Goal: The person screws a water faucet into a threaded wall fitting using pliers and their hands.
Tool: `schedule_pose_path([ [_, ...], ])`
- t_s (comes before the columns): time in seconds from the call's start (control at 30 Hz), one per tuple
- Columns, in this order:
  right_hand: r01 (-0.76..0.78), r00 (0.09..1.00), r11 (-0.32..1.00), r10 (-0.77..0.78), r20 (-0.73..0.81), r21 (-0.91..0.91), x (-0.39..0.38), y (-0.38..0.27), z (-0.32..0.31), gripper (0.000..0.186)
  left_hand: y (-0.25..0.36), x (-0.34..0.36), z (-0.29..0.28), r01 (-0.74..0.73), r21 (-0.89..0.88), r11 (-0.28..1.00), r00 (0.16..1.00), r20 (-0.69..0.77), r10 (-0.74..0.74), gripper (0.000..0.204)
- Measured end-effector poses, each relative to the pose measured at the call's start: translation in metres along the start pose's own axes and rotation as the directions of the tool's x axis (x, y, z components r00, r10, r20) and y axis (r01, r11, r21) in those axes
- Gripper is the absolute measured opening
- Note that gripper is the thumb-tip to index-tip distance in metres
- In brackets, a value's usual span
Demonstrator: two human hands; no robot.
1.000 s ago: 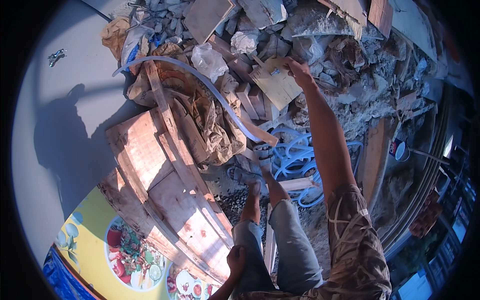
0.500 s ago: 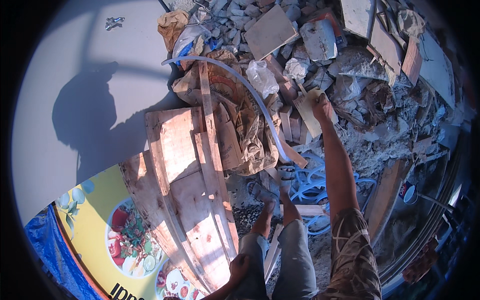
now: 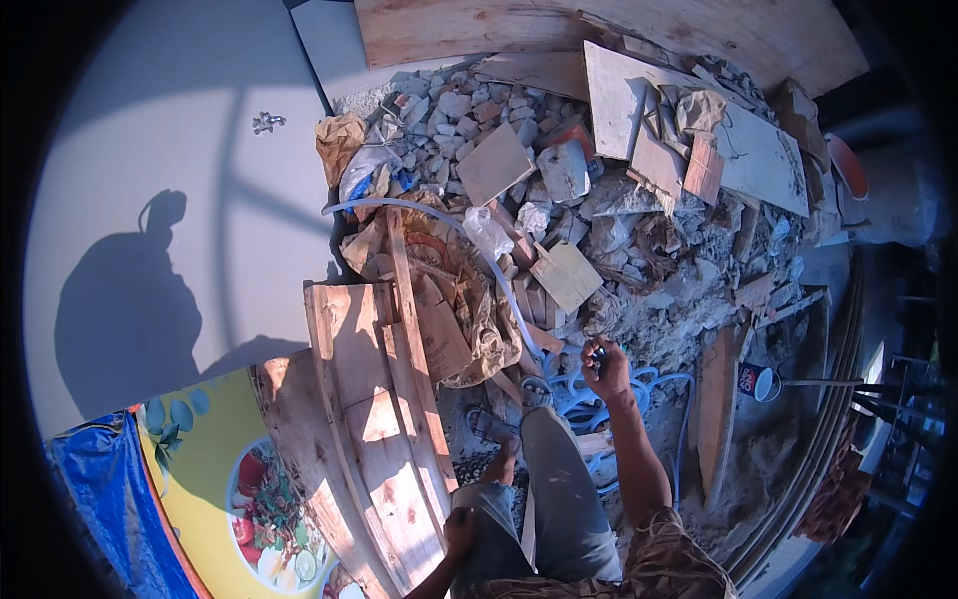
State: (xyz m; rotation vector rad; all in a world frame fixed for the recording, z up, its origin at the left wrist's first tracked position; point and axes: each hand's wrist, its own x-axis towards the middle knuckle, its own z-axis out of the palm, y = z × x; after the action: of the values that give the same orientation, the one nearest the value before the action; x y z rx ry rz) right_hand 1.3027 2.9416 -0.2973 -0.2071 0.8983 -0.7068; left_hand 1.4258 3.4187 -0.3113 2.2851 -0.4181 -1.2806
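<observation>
My right hand point(image 3: 606, 369) is raised over the coiled pale blue hose point(image 3: 654, 377), its fingers curled round something small and dark that I cannot make out. Just beyond it, a square piece of pale board point(image 3: 567, 278) lies on the rubble. Down by my left thigh rests my left hand point(image 3: 461, 529), dark in shadow, its fingers too indistinct to read. Close to that hand are long wooden planks point(image 3: 374, 419), stacked lengthwise. A clear bent tube point(image 3: 429, 211) arcs over crumpled brown paper sacks point(image 3: 484, 319).
Broken stones and rubble point(image 3: 454, 105) pile up ahead, topped by a large pale panel point(image 3: 689, 125). To the right are a small paint bucket point(image 3: 763, 382) and an upright plank point(image 3: 717, 419). A yellow food-picture banner point(image 3: 205, 449) and blue tarp point(image 3: 110, 499) lie at left.
My right hand has come off the square board and drawn back toward me, now closed on something small. The view has tilted up, showing more of the far rubble. The left hand stays by my thigh.
</observation>
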Motion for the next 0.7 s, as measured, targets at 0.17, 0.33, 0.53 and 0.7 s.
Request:
schedule_pose_path([
  [0.17,0.08,0.996,0.963,-0.085,-0.01,-0.257,-0.028,-0.07,0.013,0.035,0.013,-0.002,-0.011,-0.018,-0.084,0.996,0.999,-0.037,0.015,0.022],
  [0.33,0.138,0.978,0.909,-0.189,-0.094,-0.394,-0.038,-0.145,0.045,0.034,0.022,0.02,0.001,0.001,-0.198,0.98,0.996,0.089,0.017,0.024],
  [0.53,0.187,0.97,0.872,-0.238,-0.057,-0.452,0.006,-0.207,0.081,0.039,0.099,0.058,-0.035,0.264,-0.534,0.803,0.964,0.182,-0.196,0.026],
  [0.7,0.149,0.953,0.825,-0.266,-0.143,-0.545,0.103,-0.232,0.111,0.042,0.202,0.142,-0.146,-0.087,-0.398,0.913,0.961,-0.276,-0.028,0.024],
])
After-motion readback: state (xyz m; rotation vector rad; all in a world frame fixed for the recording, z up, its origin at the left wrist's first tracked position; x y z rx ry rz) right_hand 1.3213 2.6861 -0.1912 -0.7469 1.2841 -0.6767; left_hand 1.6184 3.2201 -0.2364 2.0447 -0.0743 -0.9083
